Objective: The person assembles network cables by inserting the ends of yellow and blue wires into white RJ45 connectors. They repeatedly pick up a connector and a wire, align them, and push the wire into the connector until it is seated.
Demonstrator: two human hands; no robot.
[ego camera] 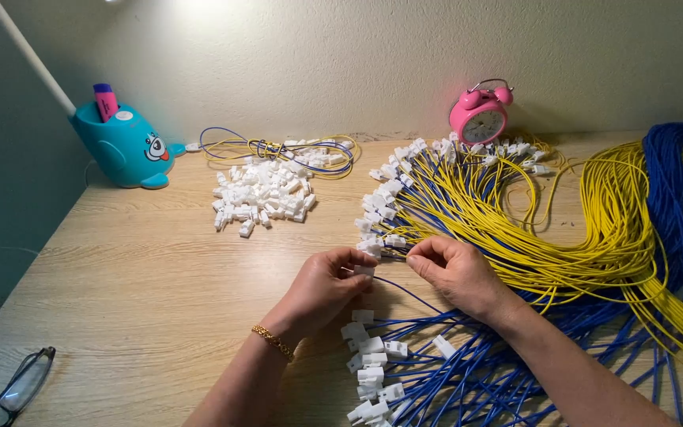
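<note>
White connector [364,270] pinched in left hand [322,286] fingers; right hand [456,273] pinching blue wire [405,291].

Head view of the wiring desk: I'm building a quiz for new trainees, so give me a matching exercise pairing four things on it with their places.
Things:
1. alarm clock
2. eyeglasses
3. whale-shaped pen holder
4. loose pile of white connectors

Places:
A. near left corner of the desk
B. far left, by the wall
C. far edge, behind the yellow wires
D. centre-left, beyond the hands

Pairs: 1-C, 2-A, 3-B, 4-D
</note>
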